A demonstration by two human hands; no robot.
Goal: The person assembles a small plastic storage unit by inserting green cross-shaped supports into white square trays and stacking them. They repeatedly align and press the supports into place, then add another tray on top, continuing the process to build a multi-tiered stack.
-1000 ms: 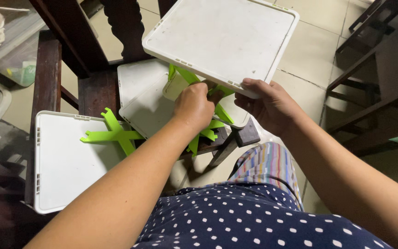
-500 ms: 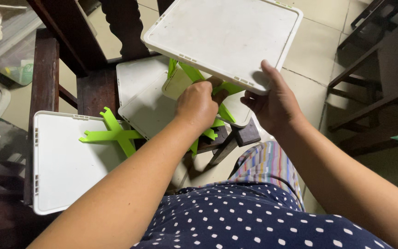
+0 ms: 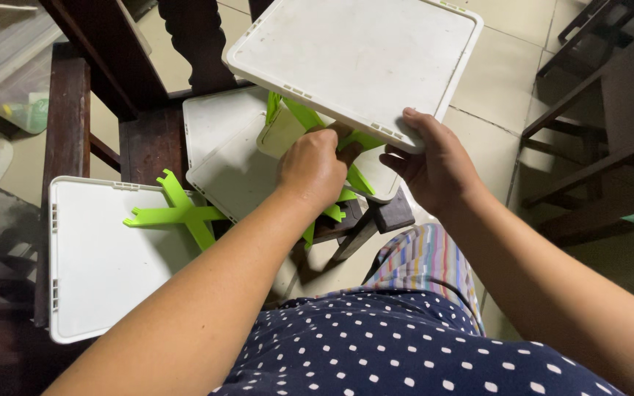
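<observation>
Your right hand (image 3: 434, 165) grips the near corner of the white square panel (image 3: 354, 62), thumb on top, tilting it up for access beneath. Just under that edge, your left hand (image 3: 313, 169) closes its fingers on a green cross-shaped connector (image 3: 357, 180), steadying it.

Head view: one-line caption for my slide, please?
Right hand grips a square white plastic panel by its edge while left hand closes on a lime-green plastic connector beneath it.

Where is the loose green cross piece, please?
In the head view, the green cross lies at left, on the white panel, left of the left hand.
</observation>
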